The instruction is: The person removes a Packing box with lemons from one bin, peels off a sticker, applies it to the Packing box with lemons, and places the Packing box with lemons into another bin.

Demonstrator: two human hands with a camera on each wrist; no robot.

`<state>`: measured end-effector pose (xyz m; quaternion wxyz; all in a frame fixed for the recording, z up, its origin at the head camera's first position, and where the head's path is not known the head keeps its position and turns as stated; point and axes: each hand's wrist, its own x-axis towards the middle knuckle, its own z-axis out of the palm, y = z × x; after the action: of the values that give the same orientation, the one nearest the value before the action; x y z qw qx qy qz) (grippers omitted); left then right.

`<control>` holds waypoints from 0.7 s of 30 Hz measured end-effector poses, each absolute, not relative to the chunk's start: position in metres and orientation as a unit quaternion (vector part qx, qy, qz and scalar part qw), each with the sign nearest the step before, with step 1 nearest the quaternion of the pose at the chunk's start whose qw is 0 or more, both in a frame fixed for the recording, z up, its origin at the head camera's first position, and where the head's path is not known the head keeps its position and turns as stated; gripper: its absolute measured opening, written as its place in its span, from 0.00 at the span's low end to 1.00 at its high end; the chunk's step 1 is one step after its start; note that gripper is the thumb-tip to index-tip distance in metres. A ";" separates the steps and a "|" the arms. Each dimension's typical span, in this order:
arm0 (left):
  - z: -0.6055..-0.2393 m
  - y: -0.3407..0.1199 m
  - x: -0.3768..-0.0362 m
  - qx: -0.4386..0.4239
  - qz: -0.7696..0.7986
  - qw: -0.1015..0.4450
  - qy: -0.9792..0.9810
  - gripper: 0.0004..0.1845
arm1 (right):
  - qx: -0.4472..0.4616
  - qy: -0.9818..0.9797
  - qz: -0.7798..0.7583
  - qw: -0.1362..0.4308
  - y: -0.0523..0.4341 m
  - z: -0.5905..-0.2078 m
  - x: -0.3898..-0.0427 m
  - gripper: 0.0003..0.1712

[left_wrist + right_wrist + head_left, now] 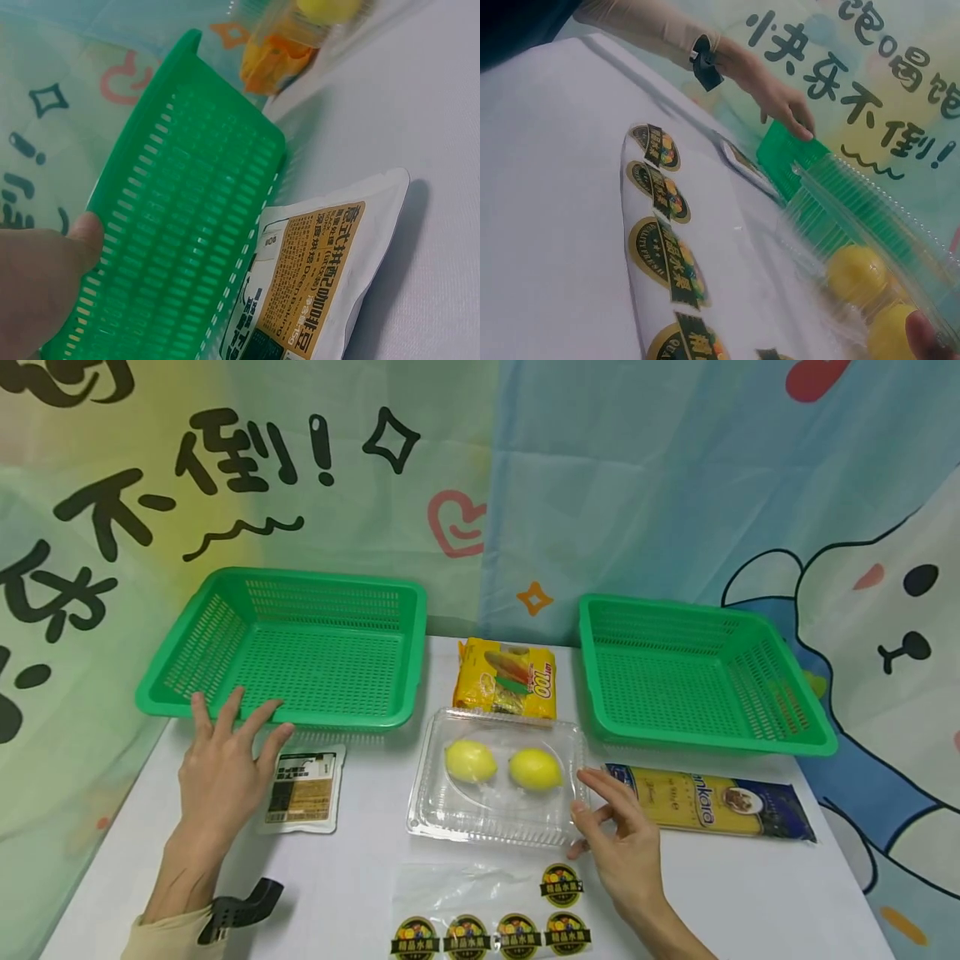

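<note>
My left hand [225,752] lies flat on the white table with fingers spread, fingertips at the front rim of the left green basket [292,643]. A white and tan pouch [302,789] lies just right of it; the left wrist view shows this pouch [315,277] beside the basket wall [180,225]. My right hand [618,831] touches the right front corner of a clear plastic clamshell box [498,777] with relaxed fingers. Two lemons [471,760] [536,768] sit inside it. In the right wrist view the lemons [855,274] show through the clear box.
A second green basket [697,672] stands at the back right. A yellow snack bag [506,681] lies between the baskets. A yellow and blue pasta packet [708,799] lies right of the box. A clear sheet of round labels [495,914] lies at the table's front edge.
</note>
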<state>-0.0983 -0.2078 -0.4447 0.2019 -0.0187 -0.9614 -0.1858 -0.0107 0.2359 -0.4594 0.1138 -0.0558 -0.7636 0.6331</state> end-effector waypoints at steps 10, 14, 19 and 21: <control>-0.443 -0.206 -0.099 -0.020 -0.183 0.196 -0.963 0.23 | -0.083 -0.793 0.599 0.075 0.242 -0.466 -0.011 0.24; -0.442 -0.206 -0.099 -0.015 -0.176 0.186 -0.967 0.25 | -0.076 -0.830 0.549 0.065 0.246 -0.461 -0.009 0.23; -0.437 -0.203 -0.092 -0.009 -0.177 0.163 -0.971 0.31 | -0.067 -0.866 0.475 0.137 0.254 -0.455 0.002 0.20; -0.433 -0.197 -0.084 -0.026 -0.176 0.187 -0.966 0.35 | -0.063 -0.876 0.444 0.174 0.259 -0.456 0.009 0.18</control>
<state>-0.0843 -0.1969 -0.4327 0.1871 -0.0262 -0.9660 -0.1764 0.0095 0.2595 -0.4561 0.1740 -0.0633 -0.8765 0.4444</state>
